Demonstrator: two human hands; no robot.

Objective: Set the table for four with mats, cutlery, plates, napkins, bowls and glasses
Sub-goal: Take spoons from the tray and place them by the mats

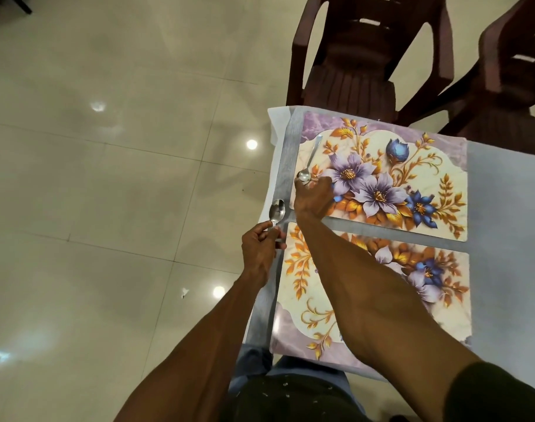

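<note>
Two floral place mats lie side by side on the table's left end: a far mat [412, 166] and a near mat [366, 300]. A steel spoon [310, 161] lies on the far mat's left part, bowl toward me. My right hand [313, 197] reaches across to it, fingertips at the spoon's bowl; whether they pinch it is hidden. My left hand [261, 249] hovers at the table's left edge and grips the handle of a second spoon [276, 212], bowl pointing away from me.
The table [503, 208] has a grey cloth and its left edge runs beside my left hand. Two dark red plastic chairs [360, 65] stand at the far side. Glossy tiled floor [108, 178] fills the left.
</note>
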